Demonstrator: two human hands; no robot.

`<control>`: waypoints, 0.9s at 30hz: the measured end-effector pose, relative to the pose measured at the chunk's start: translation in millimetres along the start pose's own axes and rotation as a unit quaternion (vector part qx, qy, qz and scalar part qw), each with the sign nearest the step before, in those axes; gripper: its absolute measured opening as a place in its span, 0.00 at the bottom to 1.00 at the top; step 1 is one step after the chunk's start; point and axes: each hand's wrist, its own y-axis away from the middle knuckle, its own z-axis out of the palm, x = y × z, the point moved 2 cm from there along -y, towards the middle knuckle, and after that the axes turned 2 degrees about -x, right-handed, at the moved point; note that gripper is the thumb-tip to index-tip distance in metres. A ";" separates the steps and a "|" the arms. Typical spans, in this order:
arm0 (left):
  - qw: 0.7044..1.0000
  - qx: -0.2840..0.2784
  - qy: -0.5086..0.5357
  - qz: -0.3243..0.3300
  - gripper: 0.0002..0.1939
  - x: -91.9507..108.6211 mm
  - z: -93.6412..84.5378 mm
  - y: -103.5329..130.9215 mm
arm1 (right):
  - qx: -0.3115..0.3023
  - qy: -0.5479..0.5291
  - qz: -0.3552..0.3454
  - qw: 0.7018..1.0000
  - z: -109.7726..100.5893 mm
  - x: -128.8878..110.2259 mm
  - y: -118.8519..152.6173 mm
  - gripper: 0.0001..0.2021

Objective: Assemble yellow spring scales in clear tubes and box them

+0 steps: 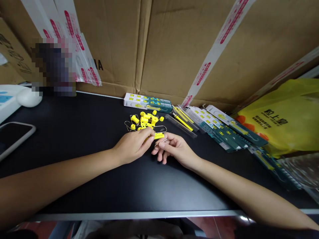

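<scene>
My left hand (pixel 134 145) is closed, its thumb and index finger at the end of a yellow plastic piece (pixel 159 135). The bent fingers partly cover that piece. Just right of it, my right hand (pixel 179 151) pinches a thin metal wire hook (pixel 163 142) between thumb and index finger, its other fingers loosely curled below. Beyond both hands lies a loose pile of yellow plastic parts (pixel 144 118), with small caps, spools and bent wires among them. A long wire loop (pixel 160 128) rests at the pile's right side.
A printed box (pixel 147 102) stands behind the pile. Clear tubes with yellow rods (pixel 183 120) lie to the right, beside several flat printed packs (pixel 219 127) and a yellow bag (pixel 281 116). A phone (pixel 15 137) is at the left. Cardboard (pixel 174 49) walls the back of the black table (pixel 139 192).
</scene>
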 end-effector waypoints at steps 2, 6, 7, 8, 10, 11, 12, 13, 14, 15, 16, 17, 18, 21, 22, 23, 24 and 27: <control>1.000 0.000 0.011 0.003 0.10 -0.2 0.4 -0.4 | 0.016 0.009 -0.011 1.000 -0.2 1.5 0.3 0.11; 0.998 -0.027 0.032 0.051 0.12 -0.2 2.3 -0.7 | 0.055 0.027 -0.034 0.998 0.5 2.2 2.1 0.13; 0.997 -0.035 0.029 0.070 0.12 -0.1 3.0 -0.6 | 0.062 0.033 -0.034 0.997 0.9 2.0 2.5 0.14; 0.995 -0.041 0.025 0.089 0.11 -0.1 3.7 -0.6 | 0.067 0.040 -0.033 0.996 1.3 1.8 2.9 0.14; 0.992 -0.045 0.024 0.115 0.09 -0.2 4.6 -0.5 | 0.069 0.051 -0.028 0.996 2.2 1.4 3.5 0.15; 0.991 -0.045 0.027 0.121 0.08 -0.4 4.8 -0.5 | 0.069 0.055 -0.026 0.996 2.4 1.2 3.7 0.15; 0.991 -0.045 0.029 0.122 0.07 -0.7 4.9 -0.7 | 0.068 0.058 -0.026 0.996 2.6 1.2 3.8 0.15; 0.992 -0.043 0.032 0.118 0.06 -0.9 4.8 -1.0 | 0.067 0.059 -0.026 0.996 2.7 1.2 3.9 0.15; 0.992 -0.043 0.035 0.113 0.06 -1.1 4.6 -1.4 | 0.065 0.060 -0.027 0.996 2.8 1.2 4.1 0.15; 0.993 -0.045 0.038 0.106 0.06 -1.2 4.5 -2.0 | 0.063 0.061 -0.027 0.996 2.9 1.4 4.1 0.15; 0.993 -0.050 0.043 0.100 0.06 -1.2 4.4 -2.6 | 0.060 0.061 -0.028 0.996 3.0 1.5 4.2 0.15; 0.993 -0.056 0.050 0.096 0.05 -1.0 4.2 -3.2 | 0.056 0.062 -0.029 0.996 3.2 1.6 4.2 0.15; 0.992 -0.060 0.056 0.092 0.05 -0.7 3.8 -3.8 | 0.050 0.062 -0.031 0.996 3.3 1.7 4.1 0.15; 0.994 -0.032 0.079 0.061 0.04 -0.6 0.9 -5.4 | 0.032 0.051 -0.034 0.998 3.4 1.7 3.8 0.14; 0.995 -0.013 0.087 0.044 0.04 -1.0 -0.4 -5.8 | 0.030 0.043 -0.034 0.998 3.0 1.6 3.8 0.14; 0.995 0.005 0.093 0.025 0.04 -1.7 -1.5 -6.0 | 0.031 0.037 -0.034 0.998 2.4 1.4 3.9 0.13; 0.995 0.019 0.098 0.009 0.05 -2.5 -2.2 -6.0 | 0.034 0.035 -0.035 0.998 1.6 1.0 4.1 0.13; 0.995 0.025 0.092 -0.004 0.06 -4.0 -1.5 -5.9 | 0.049 0.077 -0.047 0.995 -1.6 -1.4 5.2 0.14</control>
